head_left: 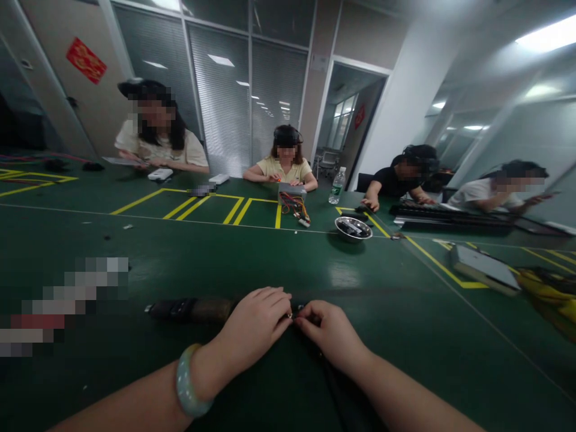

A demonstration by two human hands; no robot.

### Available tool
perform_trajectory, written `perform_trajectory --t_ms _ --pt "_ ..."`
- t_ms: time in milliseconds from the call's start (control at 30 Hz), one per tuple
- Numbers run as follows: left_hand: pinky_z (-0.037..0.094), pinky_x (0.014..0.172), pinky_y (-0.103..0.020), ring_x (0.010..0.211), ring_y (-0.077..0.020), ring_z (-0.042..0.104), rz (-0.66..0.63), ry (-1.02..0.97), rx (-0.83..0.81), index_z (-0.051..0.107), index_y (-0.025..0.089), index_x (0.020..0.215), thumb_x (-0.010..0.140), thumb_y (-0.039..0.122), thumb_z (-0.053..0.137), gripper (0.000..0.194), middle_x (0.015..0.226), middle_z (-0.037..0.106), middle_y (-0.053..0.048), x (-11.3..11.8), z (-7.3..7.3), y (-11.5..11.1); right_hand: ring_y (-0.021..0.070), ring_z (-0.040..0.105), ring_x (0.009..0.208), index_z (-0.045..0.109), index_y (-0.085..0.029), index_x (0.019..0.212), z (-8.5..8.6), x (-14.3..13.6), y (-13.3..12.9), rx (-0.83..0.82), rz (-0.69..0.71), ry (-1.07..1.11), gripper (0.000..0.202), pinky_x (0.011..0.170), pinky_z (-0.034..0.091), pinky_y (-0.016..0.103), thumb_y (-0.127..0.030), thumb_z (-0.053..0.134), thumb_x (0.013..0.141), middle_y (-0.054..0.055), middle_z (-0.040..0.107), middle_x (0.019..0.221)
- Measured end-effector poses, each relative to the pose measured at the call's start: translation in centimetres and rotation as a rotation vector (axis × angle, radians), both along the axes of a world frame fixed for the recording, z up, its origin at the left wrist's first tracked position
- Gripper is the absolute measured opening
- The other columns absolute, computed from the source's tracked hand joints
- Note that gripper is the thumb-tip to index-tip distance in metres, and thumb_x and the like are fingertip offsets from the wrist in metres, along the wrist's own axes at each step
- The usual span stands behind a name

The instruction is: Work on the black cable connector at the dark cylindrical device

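A long dark rod with a brownish grip section [211, 310] lies sideways on the green table, its left end pointing away from my hands. My left hand [256, 318], with a pale green bangle [191, 381] at the wrist, is closed over the rod's right part. Facing it, my right hand [330, 333] is closed in a pinch of thumb and forefinger. The fingertips of both hands almost meet around a tiny shiny piece [290, 315]. What exactly the right fingertips hold is too small and dark to name. A dark strip [337, 384] runs below my right hand towards me.
Across the table [225, 258] sit several people with their own items. Beyond my hands stand a metal bowl [353, 229] of dark pieces, a water bottle [336, 187] and a metal box with coloured wires [292, 195]. A flat grey box [485, 267] lies right, near yellow-black fabric [551, 297].
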State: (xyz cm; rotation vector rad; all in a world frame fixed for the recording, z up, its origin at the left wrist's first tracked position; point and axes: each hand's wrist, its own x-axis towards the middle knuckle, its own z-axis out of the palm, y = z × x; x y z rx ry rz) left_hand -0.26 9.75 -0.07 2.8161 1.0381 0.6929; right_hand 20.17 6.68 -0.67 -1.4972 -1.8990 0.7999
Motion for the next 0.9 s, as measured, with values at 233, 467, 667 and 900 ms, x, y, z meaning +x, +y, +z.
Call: perform_trajectory --t_ms 233,467,667,900 --pt "0.049 0.098 -0.048 0.113 -0.0272 0.062 0.024 0.013 0.013 0.062 0.023 0.108 0.087 0.025 0.063 0.021 0.121 0.067 -0.006 -0.27 -0.77 0.21 0.0142 0.063 0.076 0.071 -0.019 0.082 -0.16 0.08 0.04 0.012 0.008 -0.007 0.008 0.07 0.044 0.023 -0.023 0.066 0.086 0.0 0.07 0.082" --pt "0.049 0.099 -0.047 0.115 -0.0262 0.061 -0.006 -0.012 -0.024 0.062 0.024 0.104 0.083 0.017 0.057 0.023 0.124 0.065 -0.005 -0.47 -0.69 0.05 0.0127 0.06 0.071 0.069 -0.019 0.08 -0.13 0.21 0.11 0.029 0.023 -0.035 0.007 0.066 0.041 0.022 -0.021 0.066 0.086 -0.001 0.068 0.079" --pt "0.05 0.097 -0.047 0.113 -0.0263 0.061 0.006 0.004 -0.031 0.062 0.023 0.099 0.085 0.019 0.057 0.015 0.123 0.066 -0.005 -0.36 -0.68 0.03 0.0125 0.059 0.071 0.068 -0.019 0.079 -0.43 0.24 0.21 0.051 0.028 -0.069 0.008 0.066 0.041 0.022 -0.022 0.066 0.086 -0.001 0.067 0.078" --pt "0.049 0.099 -0.044 0.114 -0.0247 0.062 -0.023 -0.021 0.004 0.062 0.023 0.101 0.089 0.02 0.055 0.014 0.127 0.064 -0.005 -0.44 -0.74 0.13 0.0133 0.06 0.073 0.069 -0.019 0.08 -0.32 0.21 0.23 0.055 0.032 -0.079 0.006 0.067 0.042 0.022 -0.021 0.067 0.085 -0.001 0.067 0.08"
